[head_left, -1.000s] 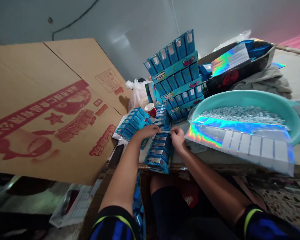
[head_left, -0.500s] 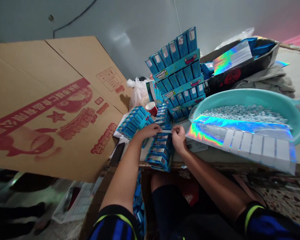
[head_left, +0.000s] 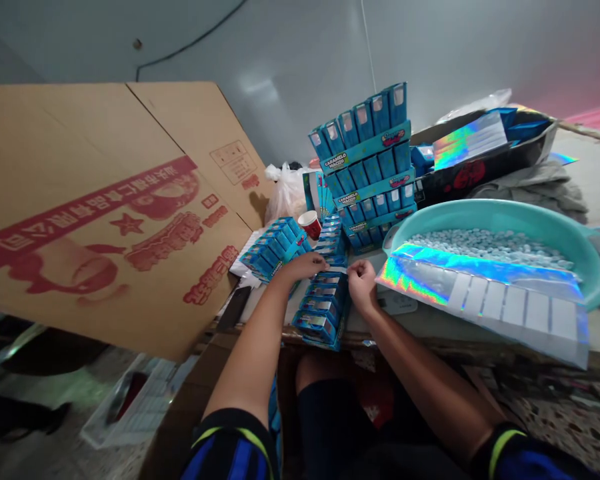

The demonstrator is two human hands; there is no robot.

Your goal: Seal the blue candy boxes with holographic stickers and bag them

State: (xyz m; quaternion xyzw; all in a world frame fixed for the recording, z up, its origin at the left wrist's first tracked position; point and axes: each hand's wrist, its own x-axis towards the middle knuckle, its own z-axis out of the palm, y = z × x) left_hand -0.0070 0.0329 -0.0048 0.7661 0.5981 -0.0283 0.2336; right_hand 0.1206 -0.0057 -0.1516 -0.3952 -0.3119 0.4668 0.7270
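Observation:
Between my hands, a thin pale strip (head_left: 337,269) lies across a long row of small blue boxes (head_left: 320,308) near the table's front edge. My left hand (head_left: 307,265) pinches the strip's left end. At its right end is my right hand (head_left: 362,277), fingers curled closed against it. Further along the row, more small blue boxes stand tightly side by side. Left of my left hand sits another blue tray of boxes (head_left: 275,248). Behind the row, to the right, blue display trays (head_left: 367,167) are stacked, filled with upright boxes.
A teal basin (head_left: 490,208) of small pale pieces stands at right, a shiny sheet (head_left: 490,293) across its front. Behind are a black carton (head_left: 485,175), a red-and-white cup (head_left: 310,225) and a plastic bag (head_left: 286,193). A large cardboard box (head_left: 105,220) fills the left.
The camera view has shifted, so the scene sits slightly lower and further right. Both hands remain at the strip over the row.

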